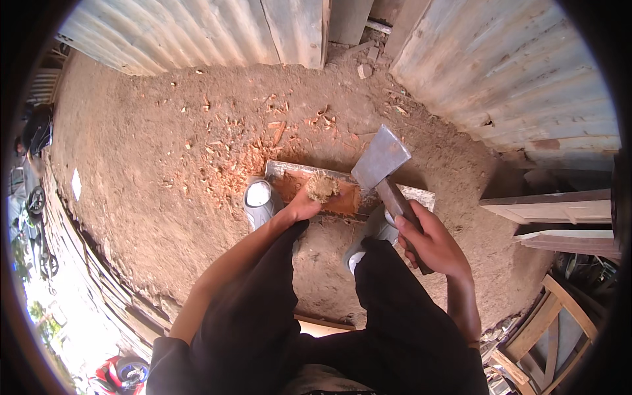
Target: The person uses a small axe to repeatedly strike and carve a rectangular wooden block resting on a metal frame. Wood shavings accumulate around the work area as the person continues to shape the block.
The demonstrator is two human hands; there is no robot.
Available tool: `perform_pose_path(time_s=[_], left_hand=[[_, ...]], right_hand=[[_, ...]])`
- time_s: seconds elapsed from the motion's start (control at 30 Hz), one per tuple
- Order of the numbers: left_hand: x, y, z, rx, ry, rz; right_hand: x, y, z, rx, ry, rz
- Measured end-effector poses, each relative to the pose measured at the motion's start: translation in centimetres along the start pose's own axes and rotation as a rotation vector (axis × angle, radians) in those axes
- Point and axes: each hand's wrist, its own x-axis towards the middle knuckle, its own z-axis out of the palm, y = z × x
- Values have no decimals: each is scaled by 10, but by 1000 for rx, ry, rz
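My right hand [434,245] is wrapped round the wooden handle of a hatchet [382,158]. Its wide grey blade is raised, up and left of the hand, over the right half of a low wooden plank [420,195]. In my left hand [303,206] is a piece with a rough, tan, fibrous top [321,187], probably wood seen end-on. My left fingers close round it above the plank's reddish, scraped middle. The lower part of the piece is hidden, so I cannot tell whether it touches the plank.
Reddish wood chips [247,155] lie thick on the dirt floor beyond and left of the plank. My shoes [260,197] flank it. Corrugated metal sheets [513,72] stand at the far side. Wooden boards [553,207] and a wooden frame [543,322] are at the right.
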Motion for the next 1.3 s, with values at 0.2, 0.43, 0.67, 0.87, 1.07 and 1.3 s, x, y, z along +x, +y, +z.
perform_pose_path(time_s=[0.2, 0.43, 0.67, 0.87, 1.07, 1.3], left_hand=[[0, -13, 8, -118, 8, -47], [-15, -1, 7, 492, -494, 52], [-46, 11, 13, 275, -386, 436], [3, 37, -2, -190, 107, -304], [19, 48, -10, -50, 49, -146], [19, 30, 10, -50, 24, -182]], right_hand=[[11, 6, 31, -397, 240, -380], [25, 23, 22, -793, 211, -361], [12, 46, 13, -485, 289, -329], [13, 52, 0, -164, 298, -328], [15, 36, 3, 169, -32, -140], [23, 22, 7, -82, -86, -116]])
